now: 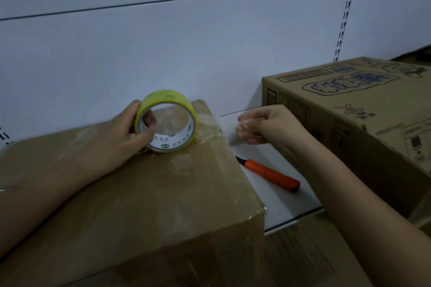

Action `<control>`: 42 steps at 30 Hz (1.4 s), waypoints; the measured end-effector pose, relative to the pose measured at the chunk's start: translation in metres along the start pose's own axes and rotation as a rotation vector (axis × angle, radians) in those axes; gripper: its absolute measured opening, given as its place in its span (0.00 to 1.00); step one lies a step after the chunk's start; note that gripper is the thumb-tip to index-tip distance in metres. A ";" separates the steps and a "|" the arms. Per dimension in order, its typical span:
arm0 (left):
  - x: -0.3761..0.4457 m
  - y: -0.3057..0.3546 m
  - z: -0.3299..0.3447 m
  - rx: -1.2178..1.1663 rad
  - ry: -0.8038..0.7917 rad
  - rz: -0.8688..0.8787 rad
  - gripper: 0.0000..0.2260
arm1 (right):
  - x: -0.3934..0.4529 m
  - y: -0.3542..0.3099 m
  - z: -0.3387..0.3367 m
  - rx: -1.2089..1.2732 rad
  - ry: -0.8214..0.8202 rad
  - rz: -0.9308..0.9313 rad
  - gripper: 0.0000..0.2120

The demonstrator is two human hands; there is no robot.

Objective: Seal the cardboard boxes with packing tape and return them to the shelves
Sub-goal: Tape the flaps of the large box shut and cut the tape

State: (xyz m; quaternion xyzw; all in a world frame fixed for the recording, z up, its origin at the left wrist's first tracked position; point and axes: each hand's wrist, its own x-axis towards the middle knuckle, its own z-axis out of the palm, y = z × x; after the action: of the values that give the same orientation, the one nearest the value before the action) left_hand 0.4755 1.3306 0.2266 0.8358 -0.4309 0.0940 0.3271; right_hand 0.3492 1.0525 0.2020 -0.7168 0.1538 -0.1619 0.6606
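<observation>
Head view, looking down at a white shelf [275,191]: a person stretches clear packing tape across the top of a plain cardboard box [144,193] that sits at the shelf's left. The left hand [126,133] curls around a yellow-edged tape roll [166,121] standing on edge on the box top near its far right corner, thumb over the rim and fingers through the core, apparently to steady the roll while tape pays out. The right hand [263,127], well apart from the left and just beyond the box's right edge, pinches the free end of the tape strip [214,123], keeping it taut over the edge, probably so it can be folded down the side. An orange utility knife [270,175] lies on the shelf just beside the box, within reach for cutting the strip. A printed cardboard box [349,105] rests farther right on the same shelf. Older tape already glints along the plain box's seams; the sealing looks under way, not finished.
</observation>
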 end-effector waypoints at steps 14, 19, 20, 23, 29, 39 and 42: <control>0.005 -0.004 0.001 0.039 0.166 0.058 0.16 | 0.008 0.035 0.024 -0.167 0.015 -0.080 0.08; 0.005 -0.002 0.000 0.052 0.157 0.059 0.10 | -0.004 0.045 0.049 -0.507 0.129 -0.318 0.17; 0.006 -0.001 0.000 0.056 0.153 0.061 0.10 | -0.005 0.047 0.050 -0.657 0.116 -0.327 0.24; 0.005 -0.001 -0.001 0.045 0.137 0.067 0.11 | -0.002 0.054 0.040 -0.913 0.117 -0.212 0.35; 0.004 -0.002 -0.002 0.013 0.077 0.048 0.10 | -0.001 0.018 0.029 -0.504 0.285 -0.428 0.08; -0.006 0.010 -0.009 -0.075 0.013 0.038 0.12 | 0.067 -0.024 0.080 -0.739 0.110 -0.374 0.16; -0.007 0.016 -0.012 0.034 -0.003 -0.009 0.10 | 0.071 -0.019 0.097 -0.988 0.059 -0.405 0.16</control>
State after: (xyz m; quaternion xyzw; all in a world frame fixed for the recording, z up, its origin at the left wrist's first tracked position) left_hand 0.4602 1.3361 0.2399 0.8431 -0.4261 0.0987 0.3127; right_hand 0.4560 1.1102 0.2160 -0.9529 0.0888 -0.2147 0.1952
